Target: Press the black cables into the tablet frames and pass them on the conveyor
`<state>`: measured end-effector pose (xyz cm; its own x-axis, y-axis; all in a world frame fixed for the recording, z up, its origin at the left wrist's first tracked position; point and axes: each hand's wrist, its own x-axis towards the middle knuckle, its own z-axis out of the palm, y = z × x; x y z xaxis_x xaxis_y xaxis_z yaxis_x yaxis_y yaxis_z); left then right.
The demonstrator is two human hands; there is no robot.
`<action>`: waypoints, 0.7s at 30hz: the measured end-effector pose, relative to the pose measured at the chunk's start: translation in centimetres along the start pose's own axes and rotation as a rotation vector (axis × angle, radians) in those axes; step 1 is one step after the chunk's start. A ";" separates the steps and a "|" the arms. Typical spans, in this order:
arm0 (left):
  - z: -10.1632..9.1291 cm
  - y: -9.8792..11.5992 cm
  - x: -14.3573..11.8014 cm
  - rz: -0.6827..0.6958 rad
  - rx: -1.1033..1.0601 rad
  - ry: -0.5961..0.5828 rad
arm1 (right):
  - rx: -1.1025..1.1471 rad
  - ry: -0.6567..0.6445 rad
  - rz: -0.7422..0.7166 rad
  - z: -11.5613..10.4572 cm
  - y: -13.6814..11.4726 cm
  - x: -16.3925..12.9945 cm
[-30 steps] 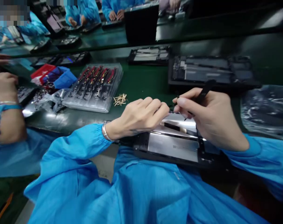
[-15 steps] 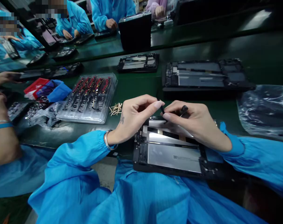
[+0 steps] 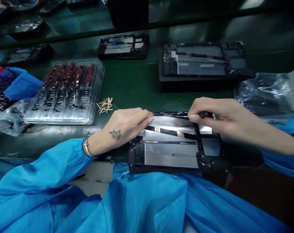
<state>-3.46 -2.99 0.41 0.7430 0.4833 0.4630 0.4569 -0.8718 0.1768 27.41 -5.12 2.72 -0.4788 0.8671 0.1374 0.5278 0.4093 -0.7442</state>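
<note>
An opened tablet (image 3: 171, 155), its silver and black innards facing up, lies in front of me on a dark block. My left hand (image 3: 129, 124) is closed, with thumb and forefinger pressed together at the tablet's upper left corner; what they pinch is hidden. Over the upper right part, my right hand (image 3: 210, 113) is closed around a small dark tool (image 3: 206, 115), whose exact kind I cannot make out. A thin black strip (image 3: 172, 116) runs along the tablet's upper edge between both hands, reaching the right fingertips.
Clear trays (image 3: 61, 119) of small red and black parts stand left, near paper scraps (image 3: 106, 105). A blue bin (image 3: 23, 85) and plastic bag (image 3: 8, 118) are further left. Two more opened tablets (image 3: 200, 69) (image 3: 120, 48) lie behind; a plastic bag (image 3: 265, 94) is at right.
My hands, earlier together on a thin black piece above the tablet, have moved apart and down to its upper edge. The view has tilted downward, and the co-workers are out of frame.
</note>
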 end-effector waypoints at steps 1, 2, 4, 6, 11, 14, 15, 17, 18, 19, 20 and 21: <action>0.1 -0.1 0.0 0.003 0.003 -0.006 | -0.019 -0.045 0.008 -0.4 0.5 -0.2; 0.2 -0.2 0.1 0.007 0.008 -0.011 | -0.040 -0.089 0.018 -0.7 1.0 -0.4; 0.4 -0.4 0.3 0.031 0.022 -0.025 | -0.087 -0.165 0.043 -1.1 1.7 -0.5; 0.7 -0.5 0.6 0.065 0.030 -0.041 | -0.139 -0.219 0.070 -1.3 2.2 -0.4; 1.6 -0.8 1.3 0.118 0.037 -0.061 | -0.259 -0.295 0.199 -1.5 2.5 0.3; 2.3 -1.0 1.6 0.131 -0.019 -0.086 | -0.321 -0.334 0.248 -1.7 2.6 0.6; 2.5 -1.1 1.7 0.138 -0.048 -0.105 | -0.336 -0.346 0.256 -1.8 2.7 0.7; 2.9 -1.2 1.9 0.145 -0.103 -0.152 | -0.358 -0.367 0.261 -1.8 2.8 0.8; 3.1 -1.2 1.9 0.146 -0.122 -0.174 | -0.368 -0.375 0.263 -1.8 2.9 0.9; 3.2 -1.2 1.9 0.144 -0.136 -0.192 | -0.379 -0.383 0.265 -1.8 3.0 0.9; 3.3 -1.2 2.0 0.141 -0.145 -0.209 | -0.391 -0.386 0.266 -1.8 3.0 0.9; 3.4 -1.1 2.0 0.138 -0.151 -0.226 | -0.402 -0.389 0.266 -1.7 3.0 0.9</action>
<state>-0.85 -0.75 -1.80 0.8909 0.3501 0.2894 0.2786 -0.9244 0.2606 29.80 -2.61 1.74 -0.4753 0.8182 -0.3233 0.8508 0.3340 -0.4056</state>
